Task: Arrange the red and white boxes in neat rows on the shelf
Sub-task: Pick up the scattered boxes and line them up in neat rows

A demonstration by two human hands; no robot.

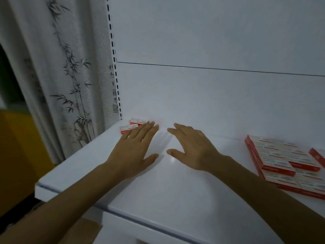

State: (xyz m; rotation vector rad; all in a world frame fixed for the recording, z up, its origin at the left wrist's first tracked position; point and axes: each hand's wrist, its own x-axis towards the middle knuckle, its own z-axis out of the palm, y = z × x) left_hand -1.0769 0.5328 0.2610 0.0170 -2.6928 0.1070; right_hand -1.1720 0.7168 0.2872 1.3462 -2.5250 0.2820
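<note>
Two small red and white boxes lie in the shelf's far left corner: one (138, 121) against the back panel, the other (127, 128) just in front of it. My left hand (135, 148) is flat and open over the white shelf (175, 191), its fingertips beside these two boxes and partly covering them. My right hand (191, 148) is open too, palm down, a little to the right, holding nothing. A stacked batch of red and white boxes (284, 161) lies at the right edge, with one loose box (317, 156) tilted on top.
The shelf's white back panel (211, 95) rises behind the hands, with a slotted upright (116, 76) at its left. A bamboo-print curtain (66, 76) hangs to the left. A cardboard box (82, 229) sits below the shelf's front edge.
</note>
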